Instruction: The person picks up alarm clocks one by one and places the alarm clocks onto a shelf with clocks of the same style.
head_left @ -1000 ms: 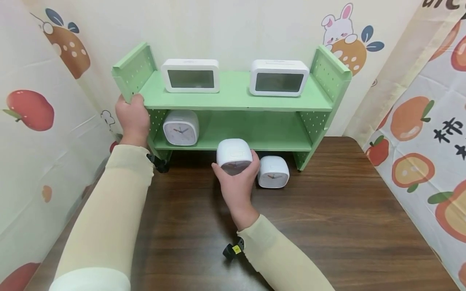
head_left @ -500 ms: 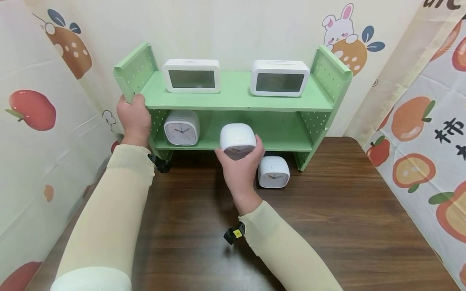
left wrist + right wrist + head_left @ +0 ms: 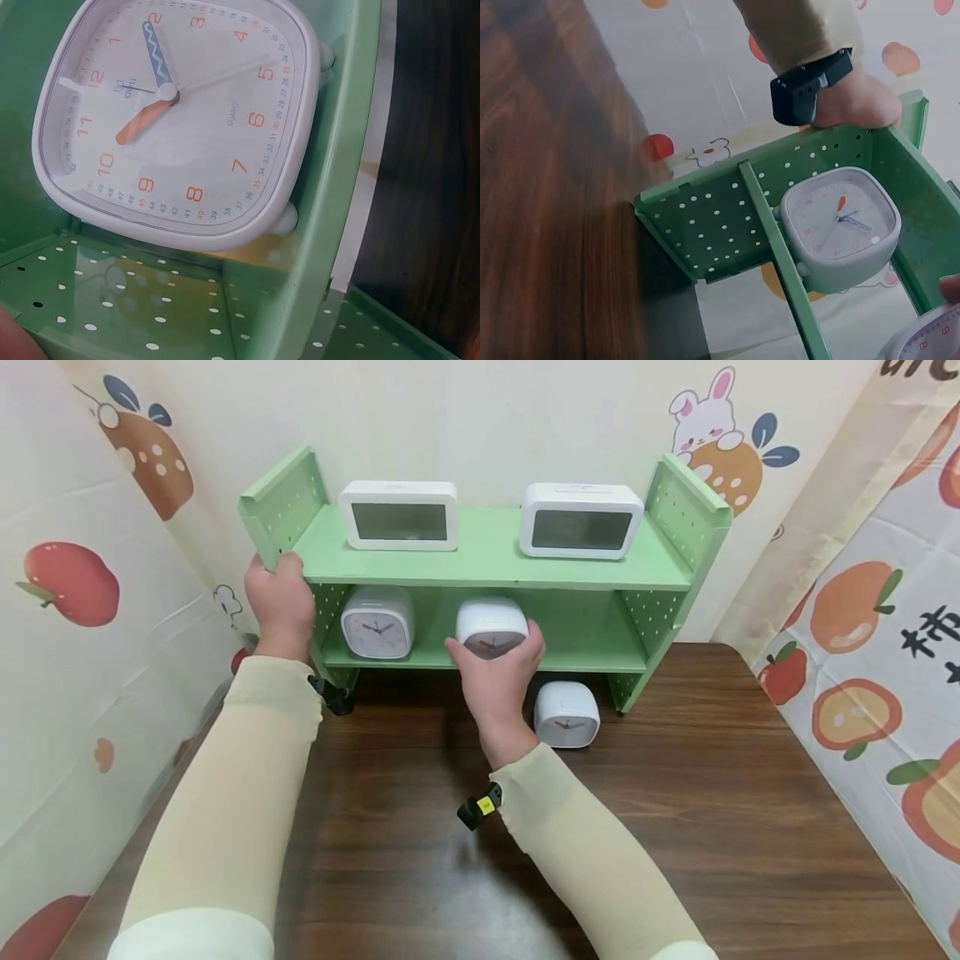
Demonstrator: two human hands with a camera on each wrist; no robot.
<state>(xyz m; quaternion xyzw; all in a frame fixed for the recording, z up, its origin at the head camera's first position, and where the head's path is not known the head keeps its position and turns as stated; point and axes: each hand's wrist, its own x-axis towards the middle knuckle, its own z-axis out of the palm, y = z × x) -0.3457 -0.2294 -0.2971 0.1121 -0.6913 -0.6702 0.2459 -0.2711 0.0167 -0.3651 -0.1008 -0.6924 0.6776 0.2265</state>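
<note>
My right hand (image 3: 498, 689) pinches a white alarm clock (image 3: 492, 617) between thumb and fingers, at the middle of the green shelf rack's (image 3: 480, 573) lower tier. Whether the clock's base touches that tier is hidden. With my left hand (image 3: 281, 606) I grip the front edge of the rack's left side panel. Beside it, a second white alarm clock (image 3: 377, 623) stands at the lower tier's left end; its dial (image 3: 172, 135) fills much of the left wrist view. The held clock's edge (image 3: 930, 337) shows low in the right wrist view.
Two white digital clocks stand on the top tier, one left (image 3: 399, 518) and one right (image 3: 581, 522). Another white alarm clock (image 3: 567, 714) sits on the brown wooden table (image 3: 405, 852) before the rack. Patterned cloth (image 3: 862, 635) hangs at the sides.
My right hand has moved the held alarm clock forward, away from me, from in front of the rack to the lower tier. My left hand stays on the side panel.
</note>
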